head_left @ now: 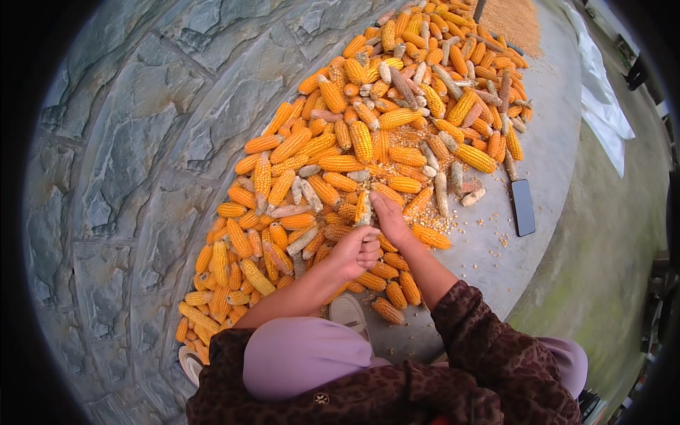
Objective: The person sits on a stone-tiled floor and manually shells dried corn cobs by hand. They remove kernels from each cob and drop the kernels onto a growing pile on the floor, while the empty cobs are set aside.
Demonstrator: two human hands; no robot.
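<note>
An ear of corn [363,208], partly stripped of its kernels, stands upright between my hands. My left hand [356,251] is wrapped in a fist round its lower end. Against its right side lies my right hand [389,218], fingers pointing away from me and pressed to the kernels; the palm side and thumb tip are partly hidden. Just beyond and around both hands spreads a heap of orange corn ears [340,163]. Bare cobs [441,193] lie among them, and loose kernels [467,230] are scattered to the right.
A rough stone wall [142,142] rises along the left. On the grey concrete floor [549,142] at the right lies a black phone [523,207]. A pile of shelled kernels [510,25] and a white sheet [602,92] are farther off. My shoe [348,316] is close to the corn.
</note>
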